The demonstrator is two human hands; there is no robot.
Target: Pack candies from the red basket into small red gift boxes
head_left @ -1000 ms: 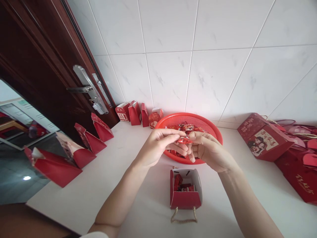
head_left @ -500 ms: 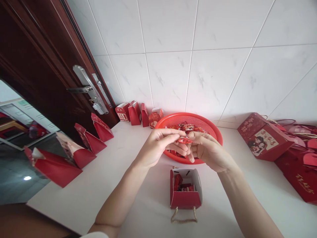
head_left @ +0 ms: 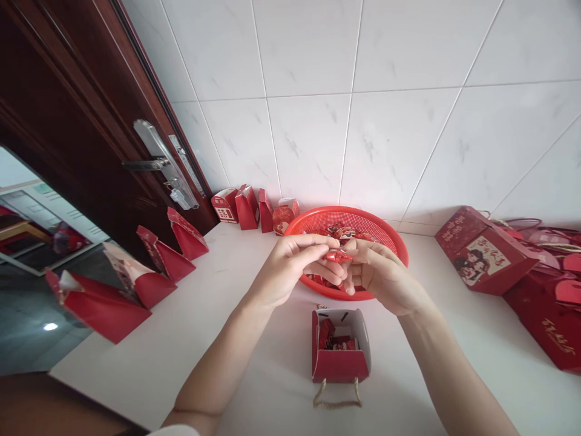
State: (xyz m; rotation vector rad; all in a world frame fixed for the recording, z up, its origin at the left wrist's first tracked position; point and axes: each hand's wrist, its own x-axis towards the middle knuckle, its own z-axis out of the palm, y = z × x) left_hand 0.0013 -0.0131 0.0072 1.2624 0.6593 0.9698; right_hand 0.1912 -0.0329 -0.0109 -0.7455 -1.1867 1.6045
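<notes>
Between my two hands is a small candy in a shiny red wrapper (head_left: 338,256). My left hand (head_left: 297,266) pinches its left end with thumb and fingers. The right end is held by my right hand (head_left: 379,270), fingers curled in. Both hands are over the front of a red plastic basket (head_left: 393,237), in which several red-wrapped sweets (head_left: 347,231) lie, partly hidden by my fingers. Nearer to me stands an open red gift box (head_left: 340,366) with a white inside and a rope handle. A few red-wrapped sweets (head_left: 342,343) rest on its floor.
Several small red boxes (head_left: 247,207) line the tiled wall. More red paper boxes (head_left: 157,257) stand along the left table edge, by a dark wooden door (head_left: 91,109). At right are a printed red box (head_left: 485,251) and red bags (head_left: 544,327) on the white table (head_left: 254,387).
Almost nothing differs. Both hands keep their place over the basket, and the candy between them has shifted only very slightly.
</notes>
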